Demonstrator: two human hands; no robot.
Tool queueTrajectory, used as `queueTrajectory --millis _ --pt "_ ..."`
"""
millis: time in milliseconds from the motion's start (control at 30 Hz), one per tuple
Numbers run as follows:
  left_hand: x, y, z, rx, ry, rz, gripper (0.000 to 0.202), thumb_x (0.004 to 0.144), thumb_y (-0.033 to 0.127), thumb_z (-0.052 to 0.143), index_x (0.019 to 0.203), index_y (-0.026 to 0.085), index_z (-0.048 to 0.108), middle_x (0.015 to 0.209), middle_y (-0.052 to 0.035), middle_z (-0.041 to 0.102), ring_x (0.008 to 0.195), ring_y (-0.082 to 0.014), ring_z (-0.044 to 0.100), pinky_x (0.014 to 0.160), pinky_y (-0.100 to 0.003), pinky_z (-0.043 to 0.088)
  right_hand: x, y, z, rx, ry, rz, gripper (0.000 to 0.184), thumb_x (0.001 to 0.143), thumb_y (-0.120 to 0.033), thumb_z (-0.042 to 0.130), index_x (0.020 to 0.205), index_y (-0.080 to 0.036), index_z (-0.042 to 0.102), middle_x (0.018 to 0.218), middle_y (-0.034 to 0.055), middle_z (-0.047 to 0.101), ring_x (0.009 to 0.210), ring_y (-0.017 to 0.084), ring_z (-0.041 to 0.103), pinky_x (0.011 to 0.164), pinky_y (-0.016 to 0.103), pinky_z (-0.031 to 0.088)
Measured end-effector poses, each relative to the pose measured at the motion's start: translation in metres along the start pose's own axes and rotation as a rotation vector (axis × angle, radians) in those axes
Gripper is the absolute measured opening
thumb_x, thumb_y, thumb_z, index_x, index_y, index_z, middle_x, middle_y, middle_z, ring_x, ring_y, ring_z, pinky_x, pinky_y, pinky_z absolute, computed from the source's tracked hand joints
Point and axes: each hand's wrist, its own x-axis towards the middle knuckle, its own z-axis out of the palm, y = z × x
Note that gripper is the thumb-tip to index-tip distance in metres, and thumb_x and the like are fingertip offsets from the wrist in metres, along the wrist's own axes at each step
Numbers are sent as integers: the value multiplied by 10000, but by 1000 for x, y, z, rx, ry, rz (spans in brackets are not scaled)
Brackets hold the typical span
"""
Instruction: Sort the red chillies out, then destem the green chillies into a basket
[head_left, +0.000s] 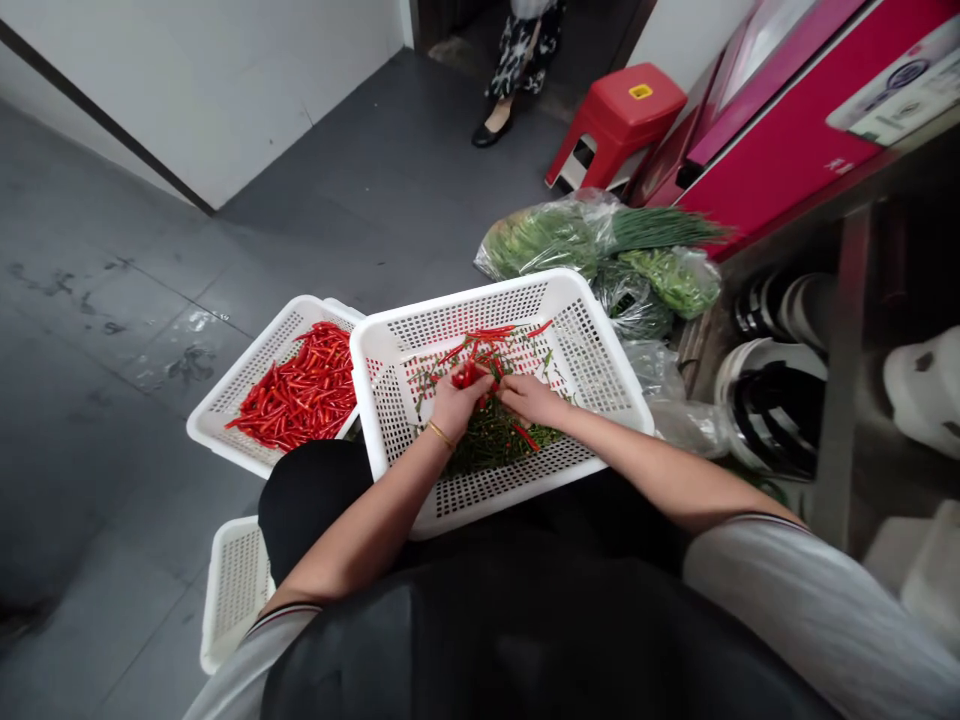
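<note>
I've got the white basket (600,350) on my lap; inside it, my left hand (455,403) is bunched around red chillies (471,375), my right hand (531,398) pinching at them, over green stems (487,445).

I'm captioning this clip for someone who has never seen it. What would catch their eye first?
First, the heap of bright red chillies filling the white basket on the grey floor at left. Next, the left hand and right hand meeting over red chillies and green stems in the bigger white basket on the lap. Behind it lie bagged greens and a red stool.
</note>
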Motion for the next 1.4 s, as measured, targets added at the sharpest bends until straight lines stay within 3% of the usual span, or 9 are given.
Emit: queueTrajectory --millis 67,133,300,433,567,767,1000,1133,1400 --pt "-10 4 -1 172 -27 180 184 606 244 792 732 175 678 745 -28 672 698 -131 592 606 -232 458 1 0 0 164 -125 136 258 904 -307 365 678 -210 441 535 -18 482 435 121 453 509 258 440" --pt "-16 7 -6 189 -70 182 184 613 256 797 740 181 688 776 -35 684 728 -139 608 620 -234 466 14 4 -13 51 -186 187 292 911 -364 404 697 -195 509 584 22 549 495 146 521 566 285 475" --pt "-8 0 -24 -245 28 -230 292 611 336 810 694 144 605 554 12 584 413 -79 479 367 -210 320 73 26 -55 -632 304 104 365 934 -388 465 1163 -132 588 1186 182 616 1071 283 573 900 379 442" --pt "2 -2 -31 -347 50 -283 305 584 299 829 674 118 601 587 -13 626 437 -82 533 360 -195 343 89 40 -36 -817 338 0 434 948 -339 447 1298 -95 526 1265 202 569 1150 306 501 963 407 373" --pt "5 5 -36 -379 91 -251 226 613 241 794 656 114 612 572 -11 631 437 -73 536 379 -185 374 71 45 -16 -853 193 -52 297 932 -224 443 1135 -114 630 1130 171 640 1089 269 531 934 369 369" --pt "4 -1 -36 -264 -24 -365 160 627 192 755 681 82 652 618 -63 665 437 -103 560 342 -203 346 28 31 -28 -516 95 72 158 846 -155 516 889 -155 667 879 54 689 797 168 606 750 271 437" --pt "-7 -12 -21 -249 -96 -249 283 522 210 850 649 119 614 523 15 586 407 -78 503 395 -206 359 -27 -14 3 -446 75 -309 144 898 -166 481 893 -149 624 893 91 619 814 172 568 766 296 448" --pt "-16 -12 -19 -87 -209 -399 316 544 277 846 562 126 568 449 -14 550 350 -99 452 363 -234 280 -49 -16 3 -453 -56 -463 180 935 -222 448 895 -155 610 903 108 598 826 186 565 788 331 465" --pt "-41 9 -6 282 -162 215 146 623 248 801 682 196 678 737 -41 653 735 -151 580 649 -245 451 -26 -3 -6 378 -47 251 237 874 -374 570 740 -181 542 518 -37 493 489 112 521 550 271 529"
